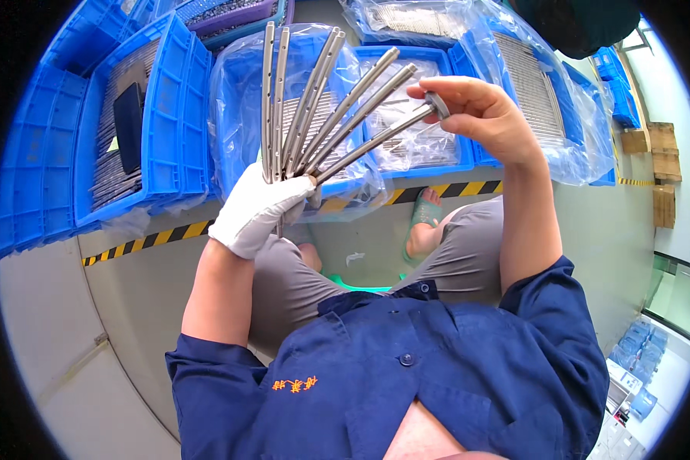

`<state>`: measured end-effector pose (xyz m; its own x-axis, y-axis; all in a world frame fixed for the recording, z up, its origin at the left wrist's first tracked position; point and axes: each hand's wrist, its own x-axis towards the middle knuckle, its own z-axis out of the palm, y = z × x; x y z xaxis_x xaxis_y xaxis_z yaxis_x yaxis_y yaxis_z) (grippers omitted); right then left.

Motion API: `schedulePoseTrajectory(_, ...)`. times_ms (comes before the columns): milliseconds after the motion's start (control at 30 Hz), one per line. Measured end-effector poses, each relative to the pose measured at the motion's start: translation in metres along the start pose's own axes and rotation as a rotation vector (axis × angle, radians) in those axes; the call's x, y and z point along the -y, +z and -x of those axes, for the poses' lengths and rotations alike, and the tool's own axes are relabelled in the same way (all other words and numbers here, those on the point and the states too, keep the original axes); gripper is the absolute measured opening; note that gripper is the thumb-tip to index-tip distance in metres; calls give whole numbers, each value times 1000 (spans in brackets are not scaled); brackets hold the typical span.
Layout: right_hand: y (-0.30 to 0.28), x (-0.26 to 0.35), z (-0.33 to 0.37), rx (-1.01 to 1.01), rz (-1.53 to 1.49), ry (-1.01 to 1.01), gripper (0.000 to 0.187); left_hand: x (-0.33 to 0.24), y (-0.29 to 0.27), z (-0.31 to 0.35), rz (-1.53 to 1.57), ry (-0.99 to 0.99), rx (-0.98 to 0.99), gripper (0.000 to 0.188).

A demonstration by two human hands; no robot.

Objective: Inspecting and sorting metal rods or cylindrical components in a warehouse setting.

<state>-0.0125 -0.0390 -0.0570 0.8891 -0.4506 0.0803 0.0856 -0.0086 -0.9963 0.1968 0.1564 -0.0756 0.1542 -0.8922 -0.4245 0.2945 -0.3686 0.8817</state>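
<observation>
Head view: the left hand, in a white glove, has its fingers closed tightly around the lower ends of a bundle of long grey metal strips. The strips spread out from this grip like a fan; the leftmost stand almost upright and the rightmost lean far toward the upper right. Each strip shows a row of small holes or notches along its length.

The bare right hand is raised at the far end of the fan. Its fingers pinch narrowly on the rounded tip of the rightmost strip, thumb below and forefinger above. The long axis of that strip runs from the gloved fist at lower left up to the pinch at upper right, so both hands are on the same strip, one at each end. The remaining strips lie to the left of the right hand, free at their upper ends and held only by the left hand.

Beyond the hands, blue plastic crates stand on the floor, several lined with clear plastic bags and filled with more grey metal parts. A yellow-and-black striped tape line crosses the floor in front of the crates. The person sits low, with knees in grey trousers and a dark blue work jacket nearest the lower edge; one foot in a green sandal rests near the tape.
</observation>
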Motion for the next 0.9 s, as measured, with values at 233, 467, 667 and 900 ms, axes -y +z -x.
schedulePoseTrajectory(233,-2,-1,3,38,42,63,37,2,4,0,-56,-5,-20,16)
schedulePoseTrajectory(467,-17,0,0,-209,175,104,26,-3,5,-4,-451,51,-143,21)
schedulePoseTrajectory(667,-4,-7,-4,-44,42,-62,30,-5,9,-3,-430,-11,-83,20)
schedulePoseTrajectory(900,-7,-5,0,42,2,-143,30,-5,10,-1,-401,-46,-68,21)
